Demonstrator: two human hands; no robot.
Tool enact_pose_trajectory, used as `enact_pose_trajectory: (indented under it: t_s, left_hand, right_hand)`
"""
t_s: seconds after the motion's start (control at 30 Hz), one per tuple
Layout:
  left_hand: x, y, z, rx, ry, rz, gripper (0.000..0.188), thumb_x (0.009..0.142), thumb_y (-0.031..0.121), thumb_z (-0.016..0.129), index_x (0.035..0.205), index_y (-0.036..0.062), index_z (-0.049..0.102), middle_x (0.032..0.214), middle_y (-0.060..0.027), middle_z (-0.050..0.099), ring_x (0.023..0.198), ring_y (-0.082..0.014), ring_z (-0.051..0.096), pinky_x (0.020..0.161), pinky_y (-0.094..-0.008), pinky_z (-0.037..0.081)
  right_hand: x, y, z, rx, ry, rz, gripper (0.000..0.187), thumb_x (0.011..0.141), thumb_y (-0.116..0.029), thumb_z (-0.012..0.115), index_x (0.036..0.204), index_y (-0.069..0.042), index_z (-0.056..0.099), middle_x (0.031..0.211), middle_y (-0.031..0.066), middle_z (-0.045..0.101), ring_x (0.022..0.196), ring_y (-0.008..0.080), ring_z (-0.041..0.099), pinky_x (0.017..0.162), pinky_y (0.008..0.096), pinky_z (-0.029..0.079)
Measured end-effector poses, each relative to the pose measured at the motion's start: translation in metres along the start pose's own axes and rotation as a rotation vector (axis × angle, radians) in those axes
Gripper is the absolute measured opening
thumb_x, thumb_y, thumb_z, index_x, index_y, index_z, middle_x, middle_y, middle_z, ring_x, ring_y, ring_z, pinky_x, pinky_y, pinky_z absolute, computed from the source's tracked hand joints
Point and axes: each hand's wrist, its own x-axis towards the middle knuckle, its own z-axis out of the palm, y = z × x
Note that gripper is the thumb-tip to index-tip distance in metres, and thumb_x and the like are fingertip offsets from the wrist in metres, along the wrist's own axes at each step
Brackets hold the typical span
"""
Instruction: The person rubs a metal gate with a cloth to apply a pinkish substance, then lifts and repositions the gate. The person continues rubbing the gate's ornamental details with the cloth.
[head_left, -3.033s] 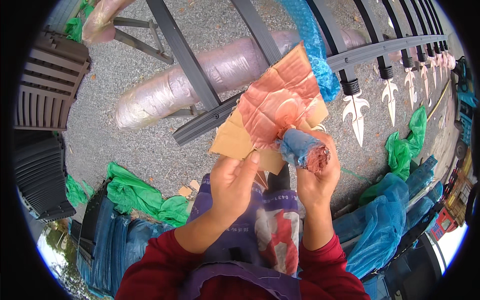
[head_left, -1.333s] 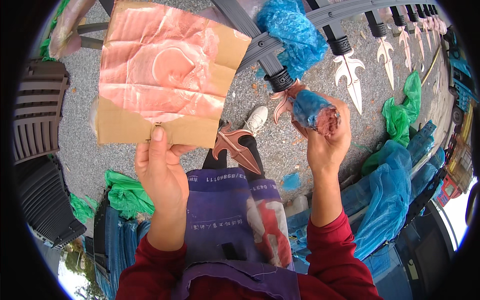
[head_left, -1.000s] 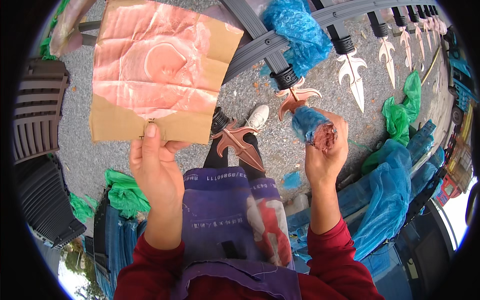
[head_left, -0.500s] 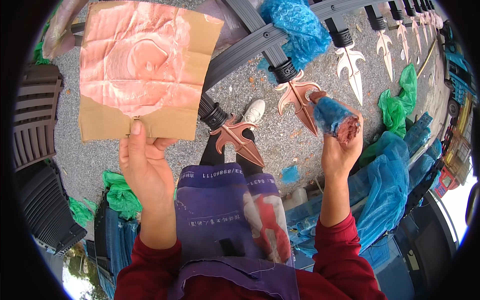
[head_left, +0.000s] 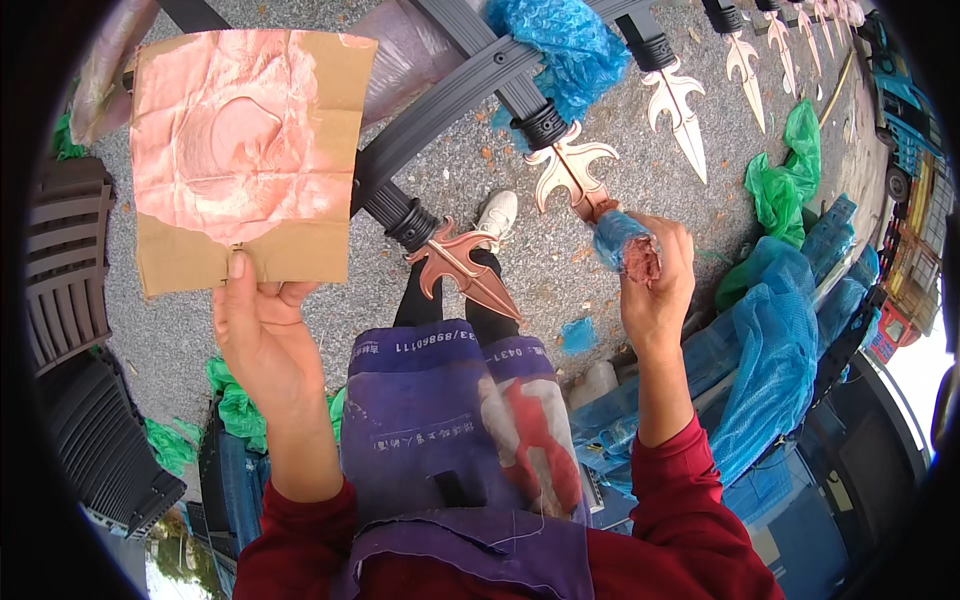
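My left hand (head_left: 265, 345) grips the lower edge of a square of brown cardboard (head_left: 335, 190), thumb on top. Wet copper-pink paint (head_left: 225, 190) covers most of it. In my right hand (head_left: 662, 295) is a blue-wrapped paint dabber (head_left: 618, 240), its near end crusted with reddish paint. The dabber's far end lies over the lower blade of a copper-coloured spearhead finial (head_left: 570, 170) and appears to touch it; the finial's tip is hidden. Nearer me, a darker copper finial (head_left: 465, 270) points toward my apron (head_left: 420, 410).
A black fence rail (head_left: 430, 110) crosses above, with paler finials (head_left: 675, 110) running off to the right. Blue plastic (head_left: 560, 50) bunches on the rail. Green plastic (head_left: 785, 180) and blue netting (head_left: 760, 320) lie at right, stacked dark panels (head_left: 110, 440) at left.
My right hand has moved left and the dabber now covers the finial's tip, which was visible before. My left hand and the cardboard have shifted left; the whole view has shifted slightly too.
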Motion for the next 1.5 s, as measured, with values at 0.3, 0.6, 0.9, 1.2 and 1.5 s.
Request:
enact_pose_trajectory:
  t_s: [0.3,0.6,0.9,1.2,1.5]
  left_hand:
    - [0.01,0.016,-0.015,-0.063,0.086,-0.032,0.027,0.091,0.018,0.053,0.111,-0.0004,0.051,0.102,-0.0095,0.061,0.088,-0.0142,0.063,0.067,-0.0295,0.057]
    - [0.002,0.014,-0.012,-0.112,0.075,-0.066,0.025,0.09,0.018,0.055,0.108,0.0005,0.053,0.099,-0.0087,0.063,0.082,-0.0131,0.063,0.065,-0.0285,0.057]
    - [0.004,0.021,-0.037,-0.133,0.091,-0.076,0.028,0.09,0.019,0.055,0.112,0.0014,0.052,0.103,-0.0081,0.062,0.085,-0.0136,0.062,0.066,-0.0283,0.056]
    - [0.0,0.077,-0.059,-0.211,0.049,-0.136,0.026,0.092,0.018,0.052,0.113,0.0027,0.051,0.108,-0.0075,0.061,0.094,-0.0156,0.061,0.075,-0.0276,0.05]
    - [-0.039,0.125,-0.038,-0.201,0.038,-0.147,0.019,0.091,0.019,0.055,0.104,0.0053,0.052,0.095,-0.0034,0.06,0.081,-0.0112,0.06,0.066,-0.0254,0.052]
  right_hand:
    - [-0.074,-0.013,-0.003,0.214,-0.045,0.222,0.022,0.076,0.003,0.062,0.097,-0.002,0.059,0.094,0.0081,0.058,0.087,0.017,0.055,0.08,0.0285,0.042]
    - [-0.035,-0.082,0.056,0.233,-0.196,0.069,0.031,0.066,0.001,0.062,0.097,-0.003,0.06,0.09,0.0132,0.058,0.085,0.0315,0.053,0.079,0.0375,0.041]
    - [-0.061,-0.064,0.023,0.177,-0.184,0.14,0.028,0.073,-0.008,0.064,0.101,-0.005,0.059,0.095,0.012,0.058,0.086,0.0308,0.052,0.078,0.0383,0.039]
    - [-0.12,-0.057,0.008,-0.003,-0.293,0.258,0.027,0.071,-0.005,0.064,0.097,-0.005,0.059,0.091,0.0143,0.055,0.088,0.0343,0.051,0.078,0.0401,0.04]
    - [-0.216,0.053,-0.06,-0.054,-0.087,0.644,0.025,0.067,-0.014,0.067,0.088,-0.002,0.059,0.085,0.0173,0.059,0.085,0.0383,0.057,0.075,0.042,0.045]
